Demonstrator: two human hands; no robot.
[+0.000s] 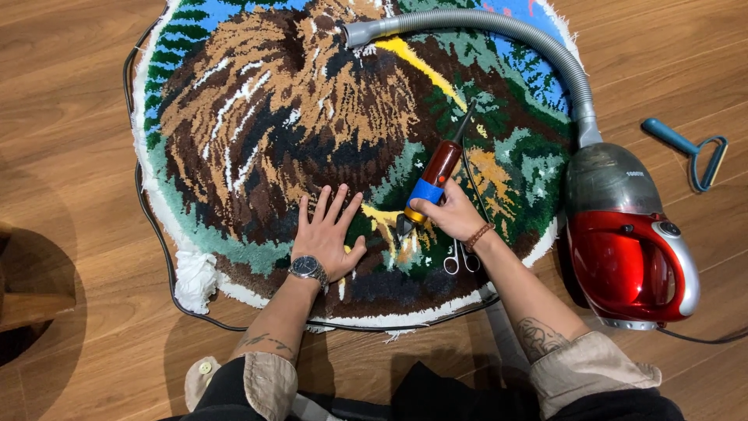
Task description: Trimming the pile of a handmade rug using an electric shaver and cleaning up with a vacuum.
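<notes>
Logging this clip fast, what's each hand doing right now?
Left hand: open, flat on the tufted rug.
Right hand: closed around the electric trimmer, tip on the rug.

There is just one camera, worn on the person's head. It looks almost straight down at the wooden floor (70,156). It is close, about an arm's reach above. Both arms come in from 6 o'clock, and the left hand (327,234) and right hand (450,214) sit near the middle. A round rug (273,117) fills the middle and runs off at 12 o'clock. A red vacuum cleaner (627,261) sits at 4 o'clock.
</notes>
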